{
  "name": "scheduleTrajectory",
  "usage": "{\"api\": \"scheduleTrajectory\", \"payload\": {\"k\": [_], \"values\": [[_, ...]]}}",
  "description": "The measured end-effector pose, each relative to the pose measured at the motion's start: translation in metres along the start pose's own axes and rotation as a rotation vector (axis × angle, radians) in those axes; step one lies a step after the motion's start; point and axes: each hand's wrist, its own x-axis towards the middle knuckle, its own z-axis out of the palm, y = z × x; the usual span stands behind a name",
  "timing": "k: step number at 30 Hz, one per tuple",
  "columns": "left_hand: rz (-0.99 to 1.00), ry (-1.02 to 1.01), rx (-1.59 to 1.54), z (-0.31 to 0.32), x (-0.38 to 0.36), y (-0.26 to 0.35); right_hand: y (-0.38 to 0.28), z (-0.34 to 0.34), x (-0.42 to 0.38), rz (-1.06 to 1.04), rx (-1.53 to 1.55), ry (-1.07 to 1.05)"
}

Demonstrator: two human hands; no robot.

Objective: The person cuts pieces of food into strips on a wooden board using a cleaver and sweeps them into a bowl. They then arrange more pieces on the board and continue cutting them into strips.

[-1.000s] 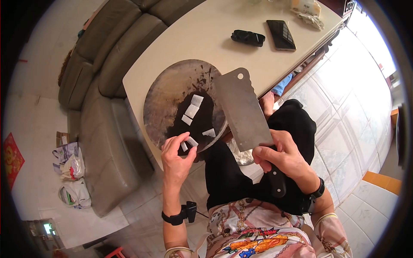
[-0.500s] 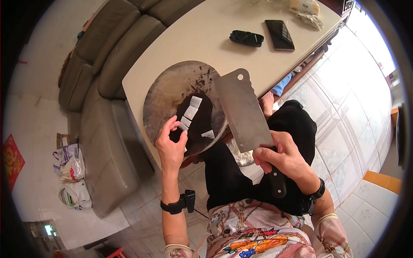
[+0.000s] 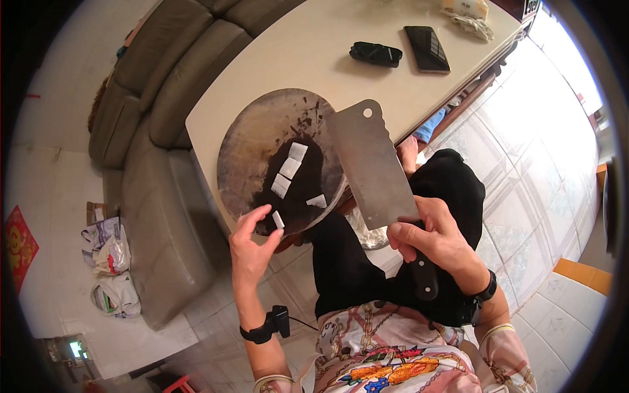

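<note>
My right hand [image 3: 436,239] is closed round the dark handle of a cleaver [image 3: 373,170], whose broad grey blade is raised beside the right edge of a round chopping board [image 3: 246,141]. My left hand [image 3: 252,245] is over the board's near edge, thumb and forefinger apart on either side of a small white piece [image 3: 278,220]. The thumb tip is close to this piece; whether it touches cannot be made out. Three white pieces [image 3: 290,168] lie in a row on the wet, dark middle of the board. Another white piece [image 3: 317,201] lies apart to the right.
The board rests on a cream table [image 3: 314,59]. A phone [image 3: 426,49], a black case [image 3: 375,55] and a tissue pack [image 3: 466,9] lie farther back. A grey sofa [image 3: 177,216] runs along the left. Below the cleaver is a container [image 3: 367,232] with whitish contents, partly hidden.
My left hand has moved down the board toward me, away from the row of white pieces, to the piece near the edge. The right hand and cleaver have hardly moved.
</note>
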Motion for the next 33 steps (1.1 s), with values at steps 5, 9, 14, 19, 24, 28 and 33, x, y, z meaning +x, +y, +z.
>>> {"api": "scheduleTrajectory", "payload": {"k": [5, 9, 14, 19, 24, 28, 33], "values": [[0.049, 0.029, 0.003, 0.004, -0.002, -0.004, 0.002, 0.0, 0.001, -0.008, -0.005, -0.028], [0.067, 0.108, 0.001, 0.016, 0.006, -0.01, 0.001, 0.002, -0.001, 0.001, -0.017, 0.01], [0.039, 0.213, 0.0, 0.027, 0.017, -0.01, 0.002, 0.001, -0.001, 0.003, -0.029, 0.034], [0.037, 0.212, -0.052, 0.03, 0.024, -0.012, 0.001, -0.001, -0.002, 0.002, -0.04, 0.03], [0.066, 0.222, -0.027, 0.03, 0.025, -0.006, 0.004, -0.004, -0.003, 0.022, -0.03, 0.001], [0.228, 0.253, 0.078, 0.035, 0.024, 0.011, 0.004, -0.004, -0.003, 0.023, -0.033, -0.005], [0.397, 0.05, 0.095, 0.052, 0.028, 0.038, 0.004, -0.003, -0.003, 0.019, -0.022, 0.005]]}}
